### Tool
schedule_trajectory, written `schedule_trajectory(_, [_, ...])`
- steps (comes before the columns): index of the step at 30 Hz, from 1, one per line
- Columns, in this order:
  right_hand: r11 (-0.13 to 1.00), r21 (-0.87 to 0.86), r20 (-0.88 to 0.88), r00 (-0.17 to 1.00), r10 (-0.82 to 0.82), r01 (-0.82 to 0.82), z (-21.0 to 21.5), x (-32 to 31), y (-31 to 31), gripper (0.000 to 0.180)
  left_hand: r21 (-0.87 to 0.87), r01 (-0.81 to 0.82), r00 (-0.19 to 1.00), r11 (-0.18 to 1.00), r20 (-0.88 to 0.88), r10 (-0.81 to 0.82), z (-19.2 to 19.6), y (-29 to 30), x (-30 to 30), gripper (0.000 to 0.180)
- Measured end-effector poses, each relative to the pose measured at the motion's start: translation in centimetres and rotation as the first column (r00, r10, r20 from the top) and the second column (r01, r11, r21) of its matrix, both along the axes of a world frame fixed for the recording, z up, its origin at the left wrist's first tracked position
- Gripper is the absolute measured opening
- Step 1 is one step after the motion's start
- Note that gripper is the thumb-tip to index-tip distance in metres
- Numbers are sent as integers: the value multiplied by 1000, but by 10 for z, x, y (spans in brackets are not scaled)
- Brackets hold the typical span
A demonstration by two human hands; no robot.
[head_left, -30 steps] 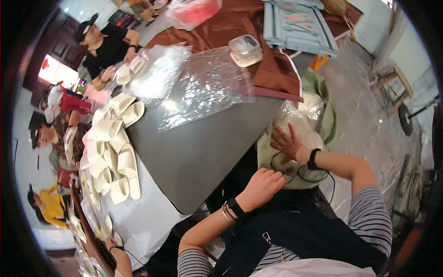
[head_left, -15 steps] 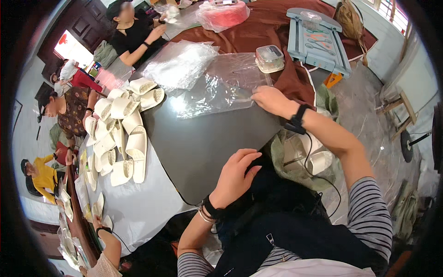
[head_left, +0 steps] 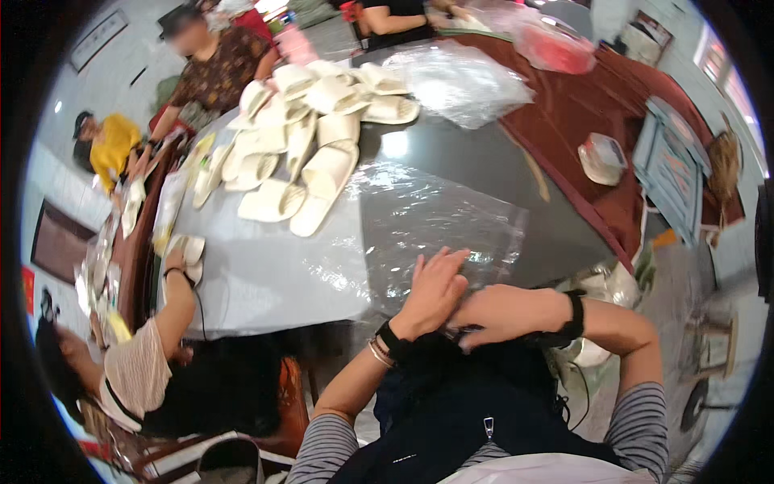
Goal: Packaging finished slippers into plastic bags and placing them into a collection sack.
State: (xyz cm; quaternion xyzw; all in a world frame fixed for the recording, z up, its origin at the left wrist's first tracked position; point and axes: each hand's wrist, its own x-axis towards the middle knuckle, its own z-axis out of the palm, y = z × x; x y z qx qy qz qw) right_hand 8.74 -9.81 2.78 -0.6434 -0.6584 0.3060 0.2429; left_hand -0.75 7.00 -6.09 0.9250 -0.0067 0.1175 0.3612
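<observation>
Where our left hand lies flat, grip wide, the clear plastic bag looks glossy, crinkled on the desk; right hand grip: cannot tell.

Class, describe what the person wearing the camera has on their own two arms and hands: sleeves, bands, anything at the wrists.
Both arms wear grey-and-white striped sleeves pushed up to about the elbow. The left hand has a black band at the wrist with thin bangles just below it. The right hand has a broader black wrist strap. The hands themselves are bare, without gloves.

Head camera looks steeply down, close over the grey table.
</observation>
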Motion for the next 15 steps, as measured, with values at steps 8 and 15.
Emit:
schedule_trajectory(8, [983,183,92,995,-31,14,35,41,154,20,163,106,986,981,107,-125,-5,0,-10,72])
schedule_trajectory(15, [883,421,450,798,-401,207,-28,77,321,63,31,72,975,997,207,-77,-14,2,-16,55])
